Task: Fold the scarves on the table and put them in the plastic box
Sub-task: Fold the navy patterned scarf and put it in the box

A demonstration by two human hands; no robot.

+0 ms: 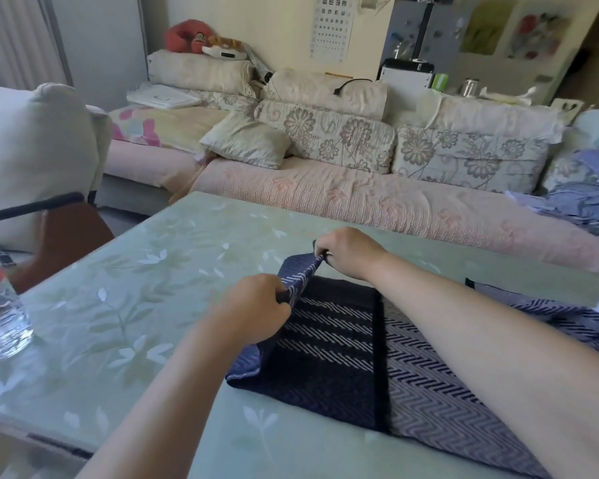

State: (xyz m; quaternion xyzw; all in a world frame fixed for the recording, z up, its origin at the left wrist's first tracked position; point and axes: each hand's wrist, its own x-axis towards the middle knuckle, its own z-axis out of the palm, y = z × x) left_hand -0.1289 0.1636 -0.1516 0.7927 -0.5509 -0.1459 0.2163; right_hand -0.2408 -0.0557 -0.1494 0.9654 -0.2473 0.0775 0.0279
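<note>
Scarf (343,357) fabric lies on the right half of the table (135,305), running off toward the right edge. At the left edge stands a clear glass jar (0,326); we cannot tell what it holds. The tabletop is smooth and pale green, printed with white and olive leaves. The scarf is a soft weave in navy and pale grey herringbone, with a black band crossing it from near to far. Its left end is lifted off the table into a raised fold. Our left hand (256,305) pinches the near part of that raised edge with curled fingers, and our right hand (346,252) grips its far corner the same way. Beyond the table is a quilted pink sofa (360,202) with flowered cushions (325,133).
</note>
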